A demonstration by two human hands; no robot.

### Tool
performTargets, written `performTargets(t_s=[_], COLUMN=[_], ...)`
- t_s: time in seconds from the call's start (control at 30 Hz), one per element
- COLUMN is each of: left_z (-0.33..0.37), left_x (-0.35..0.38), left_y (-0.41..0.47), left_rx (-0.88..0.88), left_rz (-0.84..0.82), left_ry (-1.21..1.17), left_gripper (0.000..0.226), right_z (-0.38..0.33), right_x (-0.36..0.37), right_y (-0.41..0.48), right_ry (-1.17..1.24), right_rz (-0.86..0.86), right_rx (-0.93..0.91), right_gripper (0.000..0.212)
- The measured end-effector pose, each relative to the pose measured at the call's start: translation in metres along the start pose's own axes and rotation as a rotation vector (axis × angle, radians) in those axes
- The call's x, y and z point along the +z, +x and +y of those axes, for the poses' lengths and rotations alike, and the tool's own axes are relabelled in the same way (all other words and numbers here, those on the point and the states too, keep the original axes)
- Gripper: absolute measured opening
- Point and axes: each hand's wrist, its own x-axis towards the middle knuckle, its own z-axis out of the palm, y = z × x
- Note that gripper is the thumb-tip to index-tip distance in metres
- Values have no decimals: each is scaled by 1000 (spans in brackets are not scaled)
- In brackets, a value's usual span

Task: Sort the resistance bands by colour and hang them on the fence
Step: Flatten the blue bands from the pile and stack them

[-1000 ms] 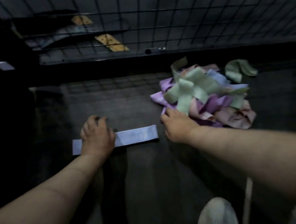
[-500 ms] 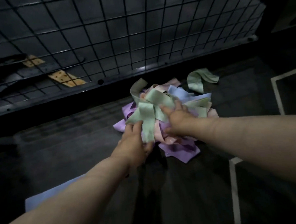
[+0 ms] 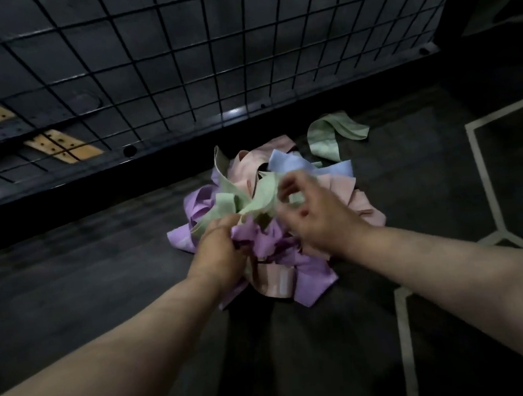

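Many thin, limp resistance bands (image 3: 252,170) lie tangled in one heap under your hands, short of the fence (image 3: 154,66) beyond your fingertips. Your left hand (image 3: 218,255) has its fingers curled into a bunch of purple bands (image 3: 266,243). Your right hand (image 3: 323,224) bends over a green band (image 3: 263,194) just beyond, too blurred to tell whether it pinches. They look light, soft and stretchy, so take one loop by a free flat end and draw slowly, or its neighbours may drag along.
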Motion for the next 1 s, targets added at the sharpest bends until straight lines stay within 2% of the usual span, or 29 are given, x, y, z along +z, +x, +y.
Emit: performTargets(t_s=[0.07,0.1,0.13,0.2,0.27,0.33,0.43,0.53,0.6,0.67,0.73,0.83,0.87,0.93,1.0], left_z=[4,9,11,18,27,36,49,50,52,51,46,35,33,31,32], left_x=[-2,-7,-10,-19,-31,-44,-61,-73,-76,-75,-69,-60,-56,-45,-32], left_y=[0,-2,-1,6,13,20,23,30,33,36,36,37,36,29,23], left_rx=[-16,-37,-73,-106,-105,-72,-22,-10,-16,-22,-47,-121,-153,-209,-226], left_rz=[101,157,216,348,431,476,508,572,601,558,480,395,317,56,-127], left_ry=[43,14,0,-41,-121,-176,-181,-194,-193,-170,-123,-54,-60,-117,101], left_gripper=[29,31,33,26,18,21,27,34,30,21,20,27,34,53,91], right_z=[23,35,44,54,53,52,48,41,40,41,43,44,43,36,21], right_x=[-17,-25,-31,-37,-35,-29,-28,-36,-40,-44,-49,-57,-61,-69,-76], right_y=[25,38,50,70,81,85,78,64,56,50,45,43,44,46,45], right_ry=[-120,-236,-345,-480,-453,-433,-608,-455,-479,-547,-521,-177,-80,15,61], right_rz=[247,303,283,112,-46,-97,-48,11,-2,19,125,361,428,525,613], right_rx=[160,221,267,350,415,437,404,387,358,331,299,264,252,190,92], right_gripper=[16,22,33,61,87,94,69,35,22,15,10,13,19,19,16])
